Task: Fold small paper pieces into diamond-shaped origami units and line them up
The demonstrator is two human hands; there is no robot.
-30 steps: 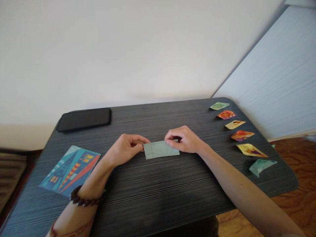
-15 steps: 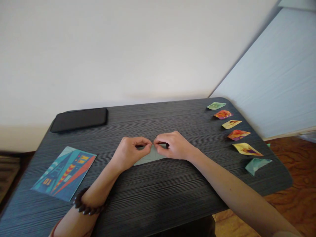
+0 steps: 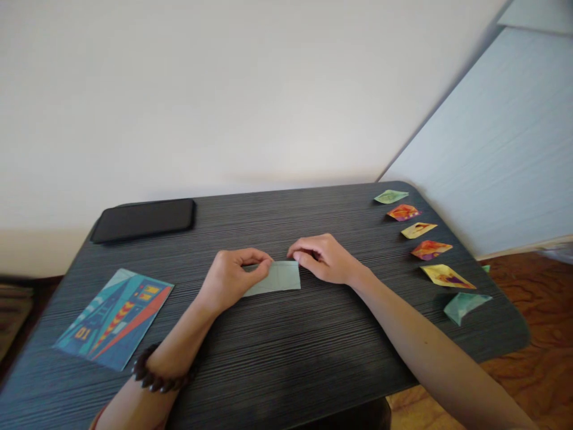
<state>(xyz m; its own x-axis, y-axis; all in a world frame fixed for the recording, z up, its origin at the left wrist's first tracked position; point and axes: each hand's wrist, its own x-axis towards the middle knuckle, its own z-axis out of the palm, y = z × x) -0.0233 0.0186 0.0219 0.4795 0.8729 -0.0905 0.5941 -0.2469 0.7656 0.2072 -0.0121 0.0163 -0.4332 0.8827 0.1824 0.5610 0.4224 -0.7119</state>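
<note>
A small pale green sheet of paper (image 3: 282,276), folded into a strip with faint crease lines, lies on the dark table in front of me. My left hand (image 3: 237,275) pinches its upper edge left of the middle, thumb against forefinger, and covers the left part. At the upper right corner is my right hand (image 3: 323,258), its fingers curled and its thumb and forefinger brought together on the edge. The right end of the strip shows below these fingertips. A dark bead bracelet (image 3: 156,376) circles my left wrist.
Several folded paper pieces stand in a column along the table's right side, among them a teal one (image 3: 465,306) and a red one (image 3: 430,249). A black phone-like slab (image 3: 144,220) lies back left. Nearer is a colourful printed square (image 3: 117,319). A white wall (image 3: 268,89) rises behind.
My right hand has slid rightward along the paper's upper edge to its corner, uncovering the strip's right end. My left hand keeps its pinch in nearly the same place.
</note>
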